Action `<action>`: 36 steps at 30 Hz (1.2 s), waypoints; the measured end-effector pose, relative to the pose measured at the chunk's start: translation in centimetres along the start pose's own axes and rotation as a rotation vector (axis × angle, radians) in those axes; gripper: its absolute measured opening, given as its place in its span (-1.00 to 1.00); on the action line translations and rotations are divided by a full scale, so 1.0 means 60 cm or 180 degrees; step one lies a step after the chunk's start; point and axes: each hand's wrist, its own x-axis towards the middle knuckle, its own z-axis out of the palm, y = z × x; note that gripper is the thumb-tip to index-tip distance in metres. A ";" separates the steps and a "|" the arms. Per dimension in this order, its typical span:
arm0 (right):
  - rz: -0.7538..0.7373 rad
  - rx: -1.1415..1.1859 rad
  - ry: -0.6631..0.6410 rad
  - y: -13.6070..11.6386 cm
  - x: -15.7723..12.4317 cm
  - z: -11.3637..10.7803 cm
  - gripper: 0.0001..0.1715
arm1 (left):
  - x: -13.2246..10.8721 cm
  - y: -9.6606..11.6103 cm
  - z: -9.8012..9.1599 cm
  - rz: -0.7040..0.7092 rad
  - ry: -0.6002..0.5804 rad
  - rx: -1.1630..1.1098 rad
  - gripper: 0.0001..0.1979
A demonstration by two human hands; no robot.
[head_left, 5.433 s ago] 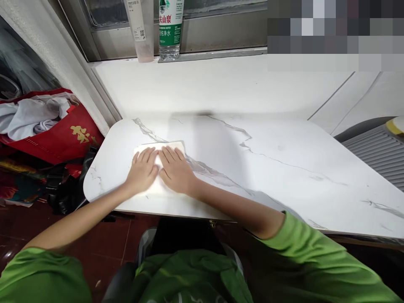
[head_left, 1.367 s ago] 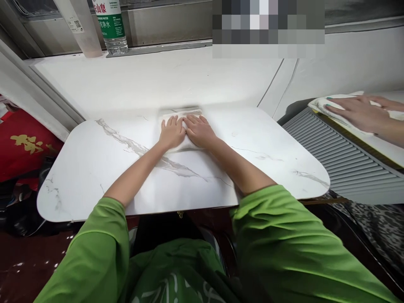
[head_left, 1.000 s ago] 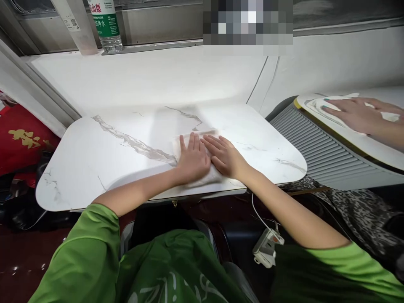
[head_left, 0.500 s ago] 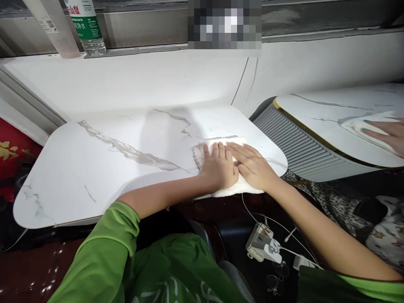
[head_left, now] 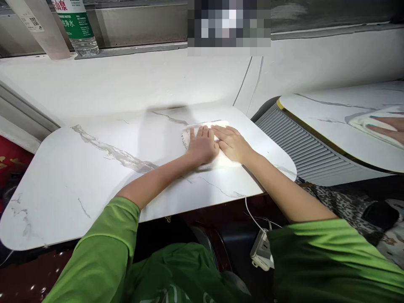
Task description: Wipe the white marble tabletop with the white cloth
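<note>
A white cloth point(head_left: 224, 159) lies spread on a white marble-patterned tabletop point(head_left: 104, 185). My left hand point(head_left: 203, 146) rests flat on the cloth's left part, fingers stretched toward the wall. Beside it, my right hand point(head_left: 232, 143) presses on the cloth's right part, its fingers extended and slanting to the left. The two hands touch or nearly touch at the thumbs. Whatever part of the cloth is under the palms is hidden.
A clear plastic bottle point(head_left: 80, 31) and a translucent container point(head_left: 47, 33) stand on the ledge behind. At right, another person's hand point(head_left: 389, 126) lies on a white cloth on a second table point(head_left: 334, 113). A white power adapter point(head_left: 261, 250) with cables sits below the table edge.
Both my hands and the cloth have slid away from me and somewhat left, off the table's near edge. That edge now shows in front of them.
</note>
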 end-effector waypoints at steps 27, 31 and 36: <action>0.0094 0.0131 0.0182 0.039 0.214 0.041 -0.35 | 0.169 -0.128 -0.015 -0.0410 0.0103 0.0004 -0.41; 0.0021 -0.0023 0.0056 0.031 0.189 0.038 -0.33 | 0.140 -0.112 -0.012 -0.0458 0.0093 0.0055 -0.40; -0.0221 -0.0074 0.0012 0.019 0.125 0.027 -0.32 | 0.080 -0.073 -0.006 -0.0427 0.0109 0.0116 -0.41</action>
